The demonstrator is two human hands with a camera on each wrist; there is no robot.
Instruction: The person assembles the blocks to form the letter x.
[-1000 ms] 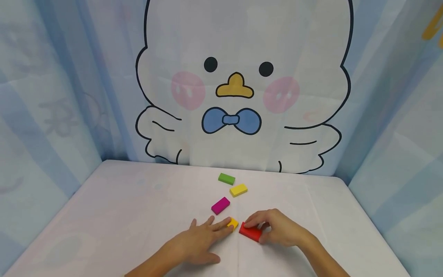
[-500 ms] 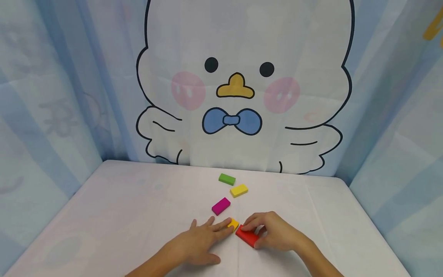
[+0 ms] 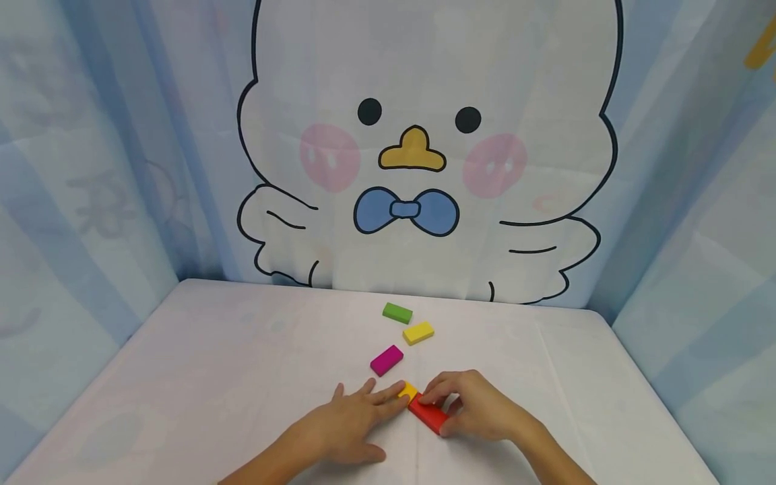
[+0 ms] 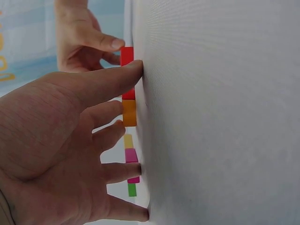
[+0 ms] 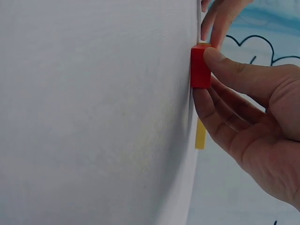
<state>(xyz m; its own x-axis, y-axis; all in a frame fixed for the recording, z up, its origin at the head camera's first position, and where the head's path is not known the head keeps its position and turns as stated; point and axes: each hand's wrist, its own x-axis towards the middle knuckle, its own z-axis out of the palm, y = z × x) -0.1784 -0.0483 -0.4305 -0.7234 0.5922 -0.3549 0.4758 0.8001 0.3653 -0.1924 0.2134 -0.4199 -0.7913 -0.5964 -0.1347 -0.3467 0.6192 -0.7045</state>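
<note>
My right hand (image 3: 481,407) pinches a red rectangular block (image 3: 428,414) between thumb and fingers, its underside down by the tabletop. One end of the red block meets an orange block (image 3: 408,391), making a row. Spread out on the table, my left hand (image 3: 351,426) has two straight fingertips against the orange block and covers part of it in the head view. From the left wrist view, the orange block (image 4: 129,112) and red block (image 4: 127,57) stand in line, the left thumb crossing in front of the red one. The right wrist view has the thumb on the red block (image 5: 200,68).
Beyond the hands lie a magenta block (image 3: 386,360), a yellow block (image 3: 418,333) and a green block (image 3: 397,312), each at a different angle. The white tabletop (image 3: 242,364) ends at a curtain (image 3: 412,263) with a cartoon bird; more curtain hangs on both sides.
My right hand has slid the red block leftward and slightly nearer, closing the small gap to the orange block. The left hand and the other blocks have stayed put.
</note>
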